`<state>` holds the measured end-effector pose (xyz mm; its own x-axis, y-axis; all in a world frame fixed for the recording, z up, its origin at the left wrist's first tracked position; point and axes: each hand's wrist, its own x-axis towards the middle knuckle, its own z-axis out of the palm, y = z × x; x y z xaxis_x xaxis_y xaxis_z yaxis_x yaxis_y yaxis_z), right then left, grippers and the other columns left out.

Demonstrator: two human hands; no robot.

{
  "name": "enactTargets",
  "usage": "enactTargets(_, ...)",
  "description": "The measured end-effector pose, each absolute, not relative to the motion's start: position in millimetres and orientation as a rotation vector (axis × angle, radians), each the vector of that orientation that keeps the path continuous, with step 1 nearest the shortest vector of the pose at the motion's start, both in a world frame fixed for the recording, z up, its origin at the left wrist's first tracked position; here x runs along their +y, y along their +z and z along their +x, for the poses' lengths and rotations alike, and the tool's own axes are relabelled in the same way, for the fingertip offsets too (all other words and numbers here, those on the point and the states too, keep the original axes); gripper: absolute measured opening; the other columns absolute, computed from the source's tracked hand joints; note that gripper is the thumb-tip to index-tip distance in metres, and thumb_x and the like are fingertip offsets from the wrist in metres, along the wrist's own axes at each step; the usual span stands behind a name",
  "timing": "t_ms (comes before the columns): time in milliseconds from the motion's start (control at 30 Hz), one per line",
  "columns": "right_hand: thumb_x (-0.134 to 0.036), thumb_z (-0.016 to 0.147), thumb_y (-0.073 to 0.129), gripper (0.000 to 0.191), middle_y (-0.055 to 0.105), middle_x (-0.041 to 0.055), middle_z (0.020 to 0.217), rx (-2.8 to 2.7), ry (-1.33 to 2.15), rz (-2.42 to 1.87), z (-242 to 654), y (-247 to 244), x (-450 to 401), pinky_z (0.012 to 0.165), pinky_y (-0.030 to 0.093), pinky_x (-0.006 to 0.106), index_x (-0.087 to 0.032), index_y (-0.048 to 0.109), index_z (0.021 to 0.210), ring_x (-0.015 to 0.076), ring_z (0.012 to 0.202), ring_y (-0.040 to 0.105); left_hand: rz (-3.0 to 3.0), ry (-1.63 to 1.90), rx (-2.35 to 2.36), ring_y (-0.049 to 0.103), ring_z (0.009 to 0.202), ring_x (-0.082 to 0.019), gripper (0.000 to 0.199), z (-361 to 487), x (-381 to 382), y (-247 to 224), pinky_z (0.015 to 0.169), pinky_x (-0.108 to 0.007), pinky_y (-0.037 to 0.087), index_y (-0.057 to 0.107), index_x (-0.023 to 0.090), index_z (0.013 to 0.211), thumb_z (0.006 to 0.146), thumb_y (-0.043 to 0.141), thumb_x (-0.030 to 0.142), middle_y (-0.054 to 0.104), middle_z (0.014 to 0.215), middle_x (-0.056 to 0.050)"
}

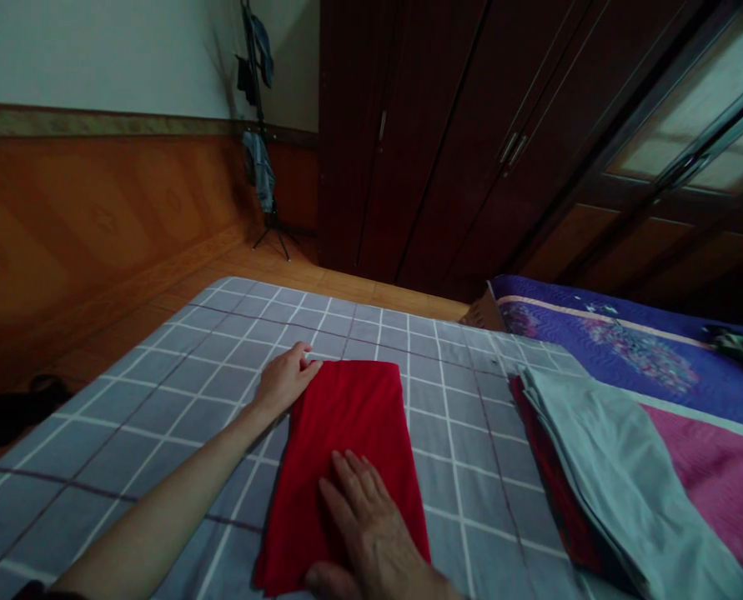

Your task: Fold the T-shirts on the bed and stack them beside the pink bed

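A folded red cloth point(352, 417) lies lengthwise on the grey checked bedspread point(221, 350). At the cloth's far left corner is my left hand point(283, 381), its fingers curled and its thumb on the corner, pinching the edge. My right hand point(371, 525) rests palm down on the near part of the cloth, fingers stretched out and nothing gripped. Farther right, a pile of folded clothes has a pale grey-green garment point(627, 467) on top and dark red cloth point(552, 483) beneath it.
A purple flowered mattress or cover point(596, 333) with a pink part adjoins the bed at right. Beyond the bed stand a dark wooden wardrobe point(434, 150) and a coat stand point(259, 108) with clothes. Something dark point(21, 408) lies on the floor at left.
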<state>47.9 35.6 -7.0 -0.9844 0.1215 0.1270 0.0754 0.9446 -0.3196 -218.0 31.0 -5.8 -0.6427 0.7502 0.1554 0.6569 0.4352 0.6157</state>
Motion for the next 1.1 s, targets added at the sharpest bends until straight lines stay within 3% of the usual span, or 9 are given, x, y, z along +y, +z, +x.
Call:
enactTargets(100, -0.064, 0.079, 0.052, 0.086, 0.026, 0.0201, 0.148, -2.926, 0.34, 0.02, 47.3, -24.7, 33.0, 0.105, 0.033, 0.052, -0.013, 0.029, 0.144, 0.035, 0.137, 0.02, 1.213, 1.087, 2.471, 0.062, 0.069, -0.017, 0.029, -218.8, 34.9, -14.8, 0.067, -0.027, 0.046, 0.058, 0.02, 0.104, 0.078, 0.054, 0.032, 0.065, 0.076, 0.0)
enactTargets(267, -0.071, 0.079, 0.044, 0.086, 0.038, 0.0199, 0.142, -2.806, 0.112, 0.045, 43.4, -36.8, 37.1, 0.102, 0.038, 0.047, -0.012, 0.034, 0.141, 0.0331, 0.134, 0.03, 1.179, 1.267, 2.386, 0.06, 0.068, -0.014, 0.028, -226.5, 33.1, -6.7, 0.066, -0.024, 0.048, 0.057, 0.017, 0.101, 0.078, 0.049, 0.029, 0.061, 0.079, 0.0)
enactTargets(533, -0.074, 0.077, 0.04, 0.087, 0.045, 0.0193, 0.138, -2.734, -0.038, 0.067, 41.8, -38.2, 39.7, 0.099, 0.04, 0.044, -0.013, 0.037, 0.139, 0.0337, 0.129, 0.038, 1.271, 1.196, 2.373, 0.06, 0.063, -0.016, 0.02, -237.9, 27.7, -21.2, 0.063, -0.027, 0.049, 0.062, 0.017, 0.088, 0.073, 0.051, 0.022, 0.061, 0.071, 0.0)
enactTargets(700, -0.067, 0.082, 0.043, 0.078, 0.039, 0.0183, 0.142, -2.758, 0.034, 0.057, 42.4, -34.3, 36.6, 0.099, 0.041, 0.046, -0.018, 0.031, 0.143, 0.033, 0.13, 0.037, 1.526, 1.224, 2.493, 0.06, 0.089, -0.019, 0.025, -221.3, 25.9, -7.4, 0.086, -0.035, 0.046, 0.058, 0.019, 0.106, 0.084, 0.045, 0.022, 0.06, 0.103, -0.006)
enactTargets(833, -0.044, 0.092, 0.045, 0.038, 0.048, 0.0015, 0.138, -2.662, 0.021, 0.167, 35.8, -50.0, 15.6, 0.102, 0.04, 0.046, -0.031, 0.048, 0.128, 0.0254, 0.125, 0.045, 2.005, 0.9, 2.388, 0.056, 0.105, -0.023, 0.026, -210.9, 23.3, 0.9, 0.094, -0.04, 0.044, 0.06, 0.017, 0.108, 0.087, 0.046, 0.02, 0.061, 0.11, -0.009)
enactTargets(900, -0.042, 0.093, 0.045, 0.028, 0.054, -0.0042, 0.133, -2.643, 0.04, 0.23, 32.7, -57.8, 5.2, 0.102, 0.04, 0.046, -0.033, 0.055, 0.117, 0.0237, 0.122, 0.049, 2.102, 0.675, 2.371, 0.054, 0.11, -0.026, 0.029, -207.9, 22.0, -0.9, 0.097, -0.044, 0.042, 0.061, 0.015, 0.111, 0.085, 0.047, 0.016, 0.06, 0.116, -0.012)
enactTargets(1033, -0.044, 0.092, 0.046, 0.025, 0.056, -0.0043, 0.131, -2.637, 0.139, 0.237, 35.1, -43.9, 5.1, 0.1, 0.043, 0.045, -0.032, 0.058, 0.111, 0.0241, 0.12, 0.051, 2.135, 0.665, 2.356, 0.046, 0.122, -0.025, 0.04, -190.5, 19.0, 1.5, 0.106, -0.047, 0.034, 0.055, 0.015, 0.122, 0.085, 0.041, 0.01, 0.054, 0.129, -0.012)
enactTargets(1100, -0.045, 0.091, 0.047, 0.037, 0.049, 0.003, 0.137, -2.607, 0.26, 0.162, 38.9, -20.1, 16.3, 0.102, 0.041, 0.043, -0.026, 0.052, 0.122, 0.0251, 0.126, 0.044, 2.15, 0.724, 2.282, 0.04, 0.129, -0.022, 0.045, -174.2, 18.3, 5.7, 0.11, -0.045, 0.03, 0.047, 0.014, 0.131, 0.087, 0.037, 0.011, 0.048, 0.137, -0.011)
